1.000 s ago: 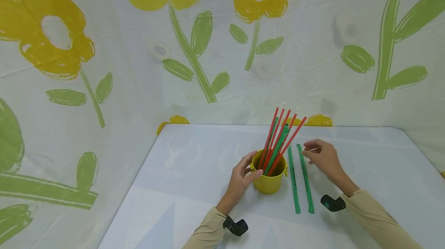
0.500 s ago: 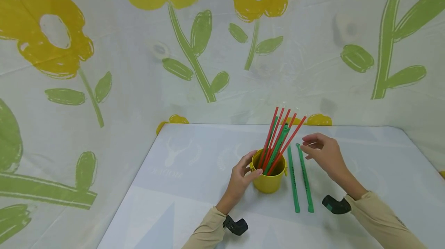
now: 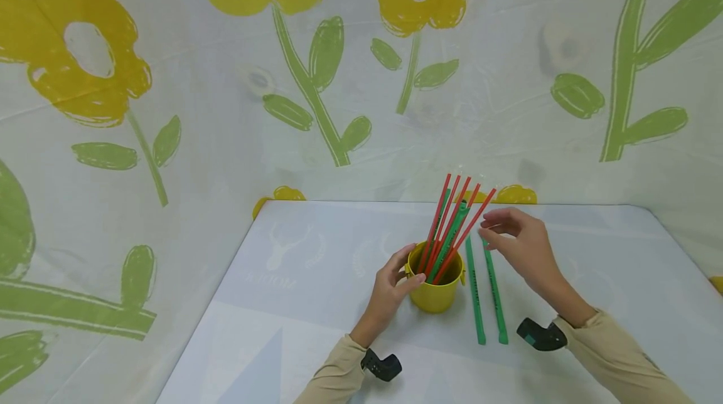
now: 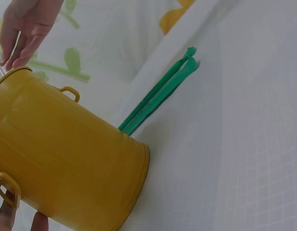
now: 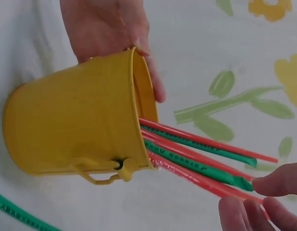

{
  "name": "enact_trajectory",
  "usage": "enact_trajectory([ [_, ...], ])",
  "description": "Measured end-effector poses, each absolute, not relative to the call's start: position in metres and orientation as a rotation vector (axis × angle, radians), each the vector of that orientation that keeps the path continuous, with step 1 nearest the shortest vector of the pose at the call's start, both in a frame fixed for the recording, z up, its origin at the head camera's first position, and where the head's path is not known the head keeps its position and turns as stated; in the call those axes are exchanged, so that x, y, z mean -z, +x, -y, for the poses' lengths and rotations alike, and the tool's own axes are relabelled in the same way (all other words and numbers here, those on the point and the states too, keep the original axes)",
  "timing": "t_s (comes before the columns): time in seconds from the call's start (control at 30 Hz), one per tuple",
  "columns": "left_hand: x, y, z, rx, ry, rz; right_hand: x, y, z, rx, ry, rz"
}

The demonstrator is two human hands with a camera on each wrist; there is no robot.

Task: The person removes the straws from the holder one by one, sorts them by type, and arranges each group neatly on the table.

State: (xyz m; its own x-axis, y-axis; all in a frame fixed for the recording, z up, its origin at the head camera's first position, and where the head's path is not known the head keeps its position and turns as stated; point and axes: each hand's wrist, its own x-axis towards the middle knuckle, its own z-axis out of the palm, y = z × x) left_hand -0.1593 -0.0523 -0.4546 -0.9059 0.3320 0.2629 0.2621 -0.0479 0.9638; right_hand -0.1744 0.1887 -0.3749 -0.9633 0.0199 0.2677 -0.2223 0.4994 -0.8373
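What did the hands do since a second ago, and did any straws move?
The right hand moved left and a little farther from the person, closer to the straws in the bucket. I can't see it pick up or let go of anything. The left hand still holds the yellow bucket, and the two green straws still lie beside it.

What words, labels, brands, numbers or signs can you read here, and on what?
Nothing reads clearly.
Green sticks in the yellow bucket: dark lettering, too blurred.
Two green sticks on the table: dark lettering, too small.
Table: pale lettering below an antlered print, too faint.
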Motion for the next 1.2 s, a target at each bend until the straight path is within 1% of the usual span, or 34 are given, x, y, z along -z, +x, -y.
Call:
enact_trajectory([
  [0.6, 0.453, -0.158, 0.054, -2.129, 0.676, -2.133, 0.376, -0.181, -0.166, -1.538, 0.221, 2.489],
  [0.73, 0.453, -0.158, 0.053, -2.126, 0.683, -2.13, 0.385, -0.185, -0.166, -1.519, 0.236, 2.473],
  [0.8, 0.453, -0.158, 0.053, -2.131, 0.682, -2.127, 0.403, -0.195, -0.171, -1.564, 0.263, 2.418],
  [0.9, 0.454, -0.158, 0.053, -2.132, 0.683, -2.13, 0.408, -0.198, -0.17, -1.57, 0.282, 2.399],
  [0.97, 0.454, -0.158, 0.052, -2.132, 0.679, -2.131, 0.407, -0.198, -0.168, -1.547, 0.279, 2.386],
  [1.03, 0.454, -0.158, 0.052, -2.127, 0.673, -2.136, 0.391, -0.189, -0.159, -1.475, 0.255, 2.426],
  [1.2, 0.455, -0.158, 0.052, -2.132, 0.665, -2.14, 0.382, -0.188, -0.148, -1.404, 0.202, 2.477],
])
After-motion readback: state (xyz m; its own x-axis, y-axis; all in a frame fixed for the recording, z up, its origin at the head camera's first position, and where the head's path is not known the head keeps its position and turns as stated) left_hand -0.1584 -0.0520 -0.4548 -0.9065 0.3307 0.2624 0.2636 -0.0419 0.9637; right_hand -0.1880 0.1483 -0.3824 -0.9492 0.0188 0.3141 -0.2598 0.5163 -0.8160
